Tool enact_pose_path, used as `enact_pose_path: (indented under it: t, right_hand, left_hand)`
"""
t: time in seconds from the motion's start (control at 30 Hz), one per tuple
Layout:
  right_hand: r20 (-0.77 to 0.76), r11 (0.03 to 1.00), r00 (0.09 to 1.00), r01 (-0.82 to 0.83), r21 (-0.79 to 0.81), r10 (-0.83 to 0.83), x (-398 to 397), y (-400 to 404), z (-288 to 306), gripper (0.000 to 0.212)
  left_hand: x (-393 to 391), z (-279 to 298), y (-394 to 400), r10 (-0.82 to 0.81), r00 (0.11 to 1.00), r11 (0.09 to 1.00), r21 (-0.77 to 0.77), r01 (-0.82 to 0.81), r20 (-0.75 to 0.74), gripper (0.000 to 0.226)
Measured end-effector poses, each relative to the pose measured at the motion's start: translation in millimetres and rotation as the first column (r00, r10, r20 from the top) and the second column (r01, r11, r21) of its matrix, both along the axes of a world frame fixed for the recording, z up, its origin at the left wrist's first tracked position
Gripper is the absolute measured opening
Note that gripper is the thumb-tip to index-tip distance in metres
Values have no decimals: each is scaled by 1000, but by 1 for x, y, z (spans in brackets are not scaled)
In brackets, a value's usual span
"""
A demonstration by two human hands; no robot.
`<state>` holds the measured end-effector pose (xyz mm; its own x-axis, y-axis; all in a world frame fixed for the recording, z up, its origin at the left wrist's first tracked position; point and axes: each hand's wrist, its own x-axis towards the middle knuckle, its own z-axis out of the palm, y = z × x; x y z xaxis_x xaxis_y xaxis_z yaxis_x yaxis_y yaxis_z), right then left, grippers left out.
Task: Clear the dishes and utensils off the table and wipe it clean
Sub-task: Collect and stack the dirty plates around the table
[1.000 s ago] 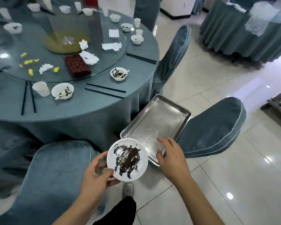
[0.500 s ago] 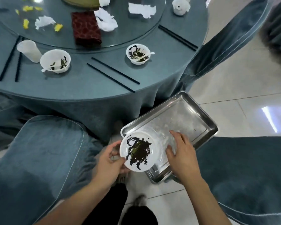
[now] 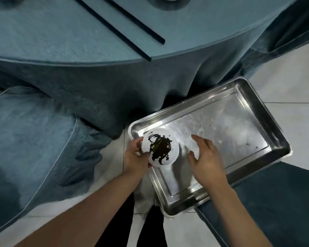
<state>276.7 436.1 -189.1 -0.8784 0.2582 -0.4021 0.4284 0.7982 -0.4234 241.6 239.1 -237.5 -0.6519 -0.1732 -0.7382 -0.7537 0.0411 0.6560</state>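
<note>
The left hand (image 3: 136, 156) is gripping the rim of a sauce-smeared white plate (image 3: 160, 149) over the near-left corner of the steel tray (image 3: 273, 132), while the right hand (image 3: 206, 155) is resting flat and relaxed on the tray floor. Setting the plate down level should be keeping sauce contained; the rest of the tray is lying bare, its raised rim bounding it.
</note>
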Motion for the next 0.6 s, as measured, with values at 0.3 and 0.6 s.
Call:
enact_pose_path:
  t: [0.3, 0.6]
  right_hand:
    - [52, 999, 998, -30, 21, 29, -3, 20, -57, 58]
    - [26, 997, 997, -76, 31, 75, -4, 14, -41, 62]
  left_hand:
    - [-12, -62, 29, -346, 938, 913, -224, 341, 16, 51]
    - [-12, -40, 22, -722, 689, 630, -349, 694, 67, 60]
